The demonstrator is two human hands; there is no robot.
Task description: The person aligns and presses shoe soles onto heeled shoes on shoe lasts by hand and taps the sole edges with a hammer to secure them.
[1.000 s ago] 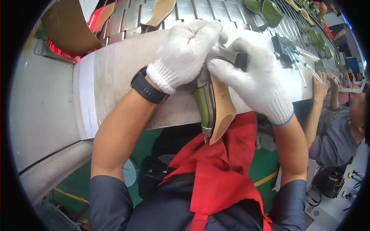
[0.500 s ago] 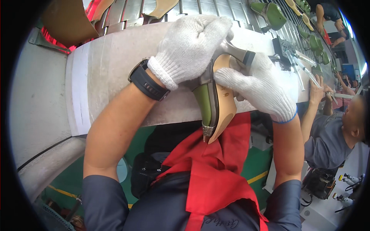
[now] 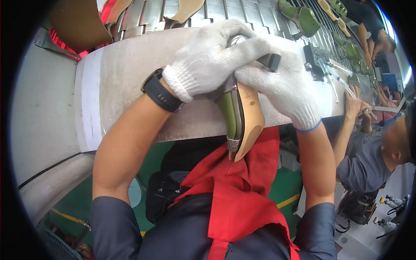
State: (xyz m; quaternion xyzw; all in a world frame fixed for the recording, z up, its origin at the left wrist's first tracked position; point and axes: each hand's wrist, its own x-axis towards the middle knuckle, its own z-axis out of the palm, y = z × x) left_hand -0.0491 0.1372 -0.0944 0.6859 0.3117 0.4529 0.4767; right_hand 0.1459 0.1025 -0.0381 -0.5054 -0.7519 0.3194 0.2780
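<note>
A green high-heeled shoe (image 3: 249, 119) is held sole up, its toe pointing toward me past the table's near edge. Its sole is tan, and a glittering band runs round the toe. My left hand (image 3: 212, 60), in a white knit glove, is closed round the back part, with fingers bent over the base of the heel. My right hand (image 3: 286, 89), gloved too, grips from the other side, its thumb lying across the sole near the heel. The dark heel tip (image 3: 272, 62) shows between the hands; the rest of the heel is mostly hidden.
A pale worktop (image 3: 134, 86) lies under my hands. Several syringes (image 3: 336, 78) lie at its right. Beyond runs a slatted metal conveyor (image 3: 242, 13) carrying green shoes (image 3: 305, 19) and tan soles (image 3: 186, 11). A co-worker in a grey shirt (image 3: 362, 169) sits at the right.
My left fingers have moved right, from behind the heel to over its base. The right hand has shifted slightly left, covering more of the heel. The shoe stays nearly in place.
</note>
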